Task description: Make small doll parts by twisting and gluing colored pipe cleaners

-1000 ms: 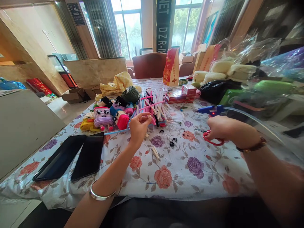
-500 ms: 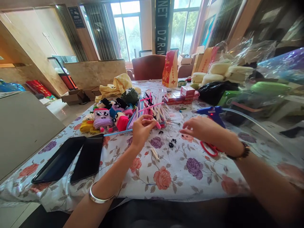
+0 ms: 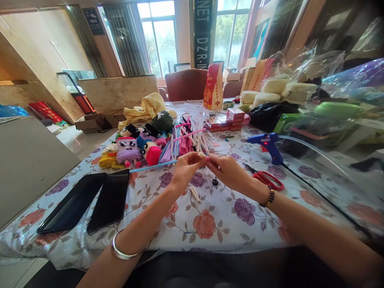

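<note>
My left hand point(image 3: 187, 170) and my right hand point(image 3: 226, 170) meet above the flowered tablecloth point(image 3: 228, 216), fingers pinched together on a short white and pink pipe-cleaner piece point(image 3: 203, 155) held between them. Just behind lies a heap of pink, white and purple pipe cleaners point(image 3: 187, 138). A long blue pipe cleaner point(image 3: 150, 166) lies to the left of my left hand. Red-handled scissors point(image 3: 265, 177) rest on the cloth right of my right wrist. Small black bits point(image 3: 215, 182) lie below my hands.
A blue glue gun point(image 3: 268, 145) with a black cord stands at the right. Knitted toys point(image 3: 132, 146) sit at the left, two dark tablets point(image 3: 87, 202) near the front left edge. Red boxes point(image 3: 228, 119), a red paper bag point(image 3: 214, 86) and plastic-wrapped bundles point(image 3: 303, 96) fill the back right.
My right hand let go of the red scissors, left them on the cloth and moved left to join my left hand on the small piece. My left hand barely shifted.
</note>
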A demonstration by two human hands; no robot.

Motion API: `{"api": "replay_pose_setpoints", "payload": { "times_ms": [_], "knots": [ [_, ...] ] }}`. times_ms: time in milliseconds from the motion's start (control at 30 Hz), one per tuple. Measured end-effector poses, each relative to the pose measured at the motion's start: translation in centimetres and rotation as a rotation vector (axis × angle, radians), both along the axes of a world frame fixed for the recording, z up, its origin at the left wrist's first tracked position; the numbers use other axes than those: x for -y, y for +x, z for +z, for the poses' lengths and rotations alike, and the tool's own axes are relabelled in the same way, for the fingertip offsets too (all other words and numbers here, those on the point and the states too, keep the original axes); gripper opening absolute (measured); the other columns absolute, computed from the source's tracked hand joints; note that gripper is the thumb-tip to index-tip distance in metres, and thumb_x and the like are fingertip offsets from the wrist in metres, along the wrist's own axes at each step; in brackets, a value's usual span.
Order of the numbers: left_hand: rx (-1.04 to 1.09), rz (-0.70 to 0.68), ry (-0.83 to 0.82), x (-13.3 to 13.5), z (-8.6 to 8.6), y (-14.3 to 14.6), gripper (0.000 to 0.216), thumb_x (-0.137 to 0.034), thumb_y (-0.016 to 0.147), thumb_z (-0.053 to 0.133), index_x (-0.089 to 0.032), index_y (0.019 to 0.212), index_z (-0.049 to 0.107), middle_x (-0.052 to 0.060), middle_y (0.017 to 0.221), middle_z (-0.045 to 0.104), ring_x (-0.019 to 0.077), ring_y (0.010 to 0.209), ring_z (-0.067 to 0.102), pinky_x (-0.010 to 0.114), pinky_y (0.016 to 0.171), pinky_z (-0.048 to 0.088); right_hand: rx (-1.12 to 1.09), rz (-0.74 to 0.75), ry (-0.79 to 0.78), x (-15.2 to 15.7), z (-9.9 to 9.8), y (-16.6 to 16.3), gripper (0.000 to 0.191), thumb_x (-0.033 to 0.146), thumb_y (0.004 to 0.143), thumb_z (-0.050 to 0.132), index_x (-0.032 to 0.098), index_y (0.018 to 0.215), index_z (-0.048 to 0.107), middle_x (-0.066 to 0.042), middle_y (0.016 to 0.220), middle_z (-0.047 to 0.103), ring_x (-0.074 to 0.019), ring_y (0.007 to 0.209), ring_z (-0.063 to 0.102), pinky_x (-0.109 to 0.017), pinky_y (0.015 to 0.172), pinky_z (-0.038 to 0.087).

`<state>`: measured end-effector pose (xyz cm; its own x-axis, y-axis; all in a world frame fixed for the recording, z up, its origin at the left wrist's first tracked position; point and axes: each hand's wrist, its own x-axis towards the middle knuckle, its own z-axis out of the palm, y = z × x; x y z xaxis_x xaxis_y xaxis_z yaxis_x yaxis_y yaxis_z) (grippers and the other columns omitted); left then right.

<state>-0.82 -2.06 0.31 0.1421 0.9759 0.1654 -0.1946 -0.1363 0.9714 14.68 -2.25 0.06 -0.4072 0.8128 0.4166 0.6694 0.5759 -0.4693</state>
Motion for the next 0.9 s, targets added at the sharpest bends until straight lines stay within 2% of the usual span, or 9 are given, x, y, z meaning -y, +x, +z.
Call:
{"api": "replay_pose_setpoints", "payload": {
  "times_ms": [133, 267, 400, 533, 633, 800, 900],
  "knots": [
    [-0.023, -0.026, -0.005, -0.1, 0.0, -0.1, 0.025, -0.033, 0.06, 0.077, -0.013, 0.071, 0.066, 0.001, 0.072, 0.063, 0.0105, 0.07, 0.056, 0.024, 0.072, 0.045, -0.061, 0.05, 0.012, 0.0, -0.3, 0.0, 0.025, 0.029, 0.092, 0.04, 0.016, 0.076, 0.055, -0.003, 0.072, 0.059, -0.0126, 0.064, 0.051, -0.025, 0.061, 0.034],
    [0.011, -0.043, 0.016, -0.2, 0.3, -0.2, 0.021, -0.027, 0.056, 0.077, -0.014, 0.064, 0.063, -0.002, 0.067, 0.06, 0.0088, 0.066, 0.052, 0.023, 0.071, 0.043, -0.155, 0.101, -0.044, 0.4, 0.1, -0.1, 0.027, 0.03, 0.09, 0.043, 0.017, 0.067, 0.047, 0.002, 0.06, 0.047, -0.0093, 0.056, 0.039, -0.024, 0.055, 0.028],
    [0.0, -0.074, 0.045, -0.3, 0.5, -0.3, 0.018, -0.025, 0.056, 0.074, -0.014, 0.06, 0.06, -0.002, 0.064, 0.056, 0.0083, 0.063, 0.05, 0.022, 0.068, 0.042, -0.32, 0.163, -0.246, 0.7, 0.6, -0.2, 0.03, 0.035, 0.086, 0.045, 0.017, 0.062, 0.043, 0.004, 0.056, 0.036, -0.0079, 0.053, 0.032, -0.023, 0.051, 0.024],
    [-0.058, -0.08, 0.073, -0.3, 0.7, -0.3, 0.016, -0.025, 0.058, 0.072, -0.014, 0.058, 0.06, -0.002, 0.063, 0.055, 0.0086, 0.061, 0.049, 0.022, 0.065, 0.042, -0.518, 0.242, -0.5, 0.8, 0.6, -0.3, 0.032, 0.04, 0.082, 0.049, 0.017, 0.061, 0.046, 0.003, 0.057, 0.039, -0.0076, 0.051, 0.034, -0.023, 0.047, 0.025],
    [-0.11, -0.01, 0.097, -0.3, 0.7, -0.2, 0.016, -0.026, 0.057, 0.073, -0.015, 0.058, 0.062, -0.001, 0.064, 0.057, 0.0098, 0.063, 0.051, 0.022, 0.066, 0.043, -0.632, 0.22, -0.611, 0.6, 0.3, -0.7, 0.036, 0.047, 0.08, 0.052, 0.017, 0.061, 0.046, 0.003, 0.057, 0.04, -0.0064, 0.048, 0.033, -0.021, 0.044, 0.023],
    [-0.127, 0.085, 0.136, -0.2, 0.4, 0.0, 0.018, -0.032, 0.064, 0.072, -0.015, 0.066, 0.064, 0.0, 0.071, 0.061, 0.0115, 0.071, 0.055, 0.023, 0.073, 0.046, -0.604, 0.15, -0.588, 0.2, -0.3, -0.9, 0.043, 0.058, 0.08, 0.049, 0.017, 0.066, 0.048, 0.004, 0.057, 0.04, -0.006, 0.046, 0.034, -0.02, 0.042, 0.026],
    [-0.094, 0.09, 0.123, -0.2, 0.1, 0.1, 0.02, -0.032, 0.065, 0.073, -0.015, 0.07, 0.064, 0.0, 0.073, 0.062, 0.0108, 0.072, 0.057, 0.022, 0.074, 0.046, -0.489, 0.098, -0.464, 0.1, -0.3, -0.6, 0.044, 0.057, 0.084, 0.043, 0.017, 0.068, 0.052, 0.004, 0.055, 0.041, -0.0069, 0.046, 0.034, -0.022, 0.043, 0.026]
  ]
}}
